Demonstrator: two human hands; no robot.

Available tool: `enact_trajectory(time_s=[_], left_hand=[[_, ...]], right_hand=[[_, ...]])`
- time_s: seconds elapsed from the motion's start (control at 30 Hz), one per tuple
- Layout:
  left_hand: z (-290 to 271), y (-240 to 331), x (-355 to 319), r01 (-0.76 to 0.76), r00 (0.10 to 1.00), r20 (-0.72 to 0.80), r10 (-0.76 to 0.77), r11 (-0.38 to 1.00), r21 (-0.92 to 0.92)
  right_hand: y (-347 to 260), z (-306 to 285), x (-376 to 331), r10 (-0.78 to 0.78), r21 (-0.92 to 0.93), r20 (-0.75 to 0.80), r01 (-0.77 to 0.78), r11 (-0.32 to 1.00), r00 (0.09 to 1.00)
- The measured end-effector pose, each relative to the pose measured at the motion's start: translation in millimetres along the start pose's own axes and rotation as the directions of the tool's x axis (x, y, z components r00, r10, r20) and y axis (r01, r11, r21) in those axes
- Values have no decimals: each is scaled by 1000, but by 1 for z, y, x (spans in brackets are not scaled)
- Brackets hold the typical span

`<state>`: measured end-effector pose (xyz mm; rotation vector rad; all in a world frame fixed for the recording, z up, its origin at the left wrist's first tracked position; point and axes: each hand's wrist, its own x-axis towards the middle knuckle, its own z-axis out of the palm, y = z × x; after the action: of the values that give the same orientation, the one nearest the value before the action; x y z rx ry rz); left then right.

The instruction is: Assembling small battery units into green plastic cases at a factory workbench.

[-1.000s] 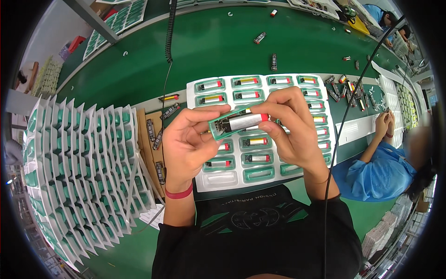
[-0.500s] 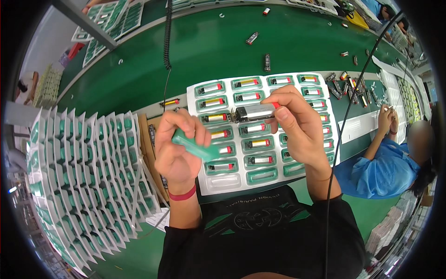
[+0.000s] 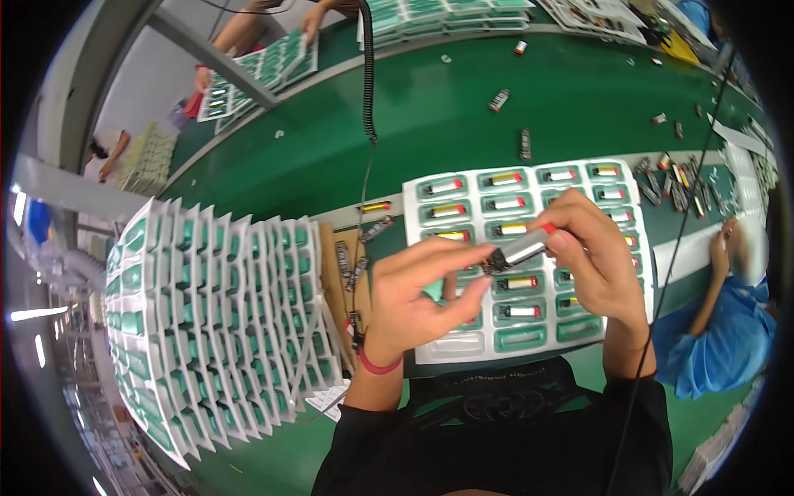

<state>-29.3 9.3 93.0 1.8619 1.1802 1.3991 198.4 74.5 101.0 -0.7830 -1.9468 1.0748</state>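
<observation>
My right hand (image 3: 608, 260) pinches a silver battery cell (image 3: 527, 246) by its red end, above a white tray (image 3: 428, 350) with green pockets. A dark fitting (image 3: 495, 261) sticks out of the cell's left end. My left hand (image 3: 418, 293) reaches toward that fitting with forefinger and thumb apart; whether it touches is unclear. Its other fingers curl around a green plastic piece (image 3: 432, 289), which is mostly hidden. Most tray pockets hold cells with red ends, while a few along the near edge hold none, such as this green pocket (image 3: 521, 337).
Tall stacked trays (image 3: 223, 331) stand at my left beside a cardboard edge (image 3: 335, 281). Loose cells (image 3: 682, 182) lie in a heap at right, others on the green belt (image 3: 430, 99). A coiled cable (image 3: 368, 74) hangs down. A co-worker in blue (image 3: 719, 331) sits at right.
The view has shifted left, so things appear farther right. My left hand has turned over and come to the cell's dark end, its forefinger and thumb extended. The right hand still holds the cell.
</observation>
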Motion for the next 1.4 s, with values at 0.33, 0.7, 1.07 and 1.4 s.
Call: enact_trajectory(time_s=[0.33,0.7,1.07,1.4], left_hand=[[4,-2,-3,-28,999,-23,32,987,157],[12,-14,-4,-48,995,-72,68,966,255],[48,-39,-6,23,928,-144,-345,438,-898],[60,-30,-7,31,996,85,-32,999,13]], right_hand=[[-3,-2,3,-60,-164,28,64,984,998],[-9,2,1,-178,-331,98,201,922,979],[38,69,-12,372,627,-372,-65,776,850],[46,59,2,575,774,-364,-105,624,733]])
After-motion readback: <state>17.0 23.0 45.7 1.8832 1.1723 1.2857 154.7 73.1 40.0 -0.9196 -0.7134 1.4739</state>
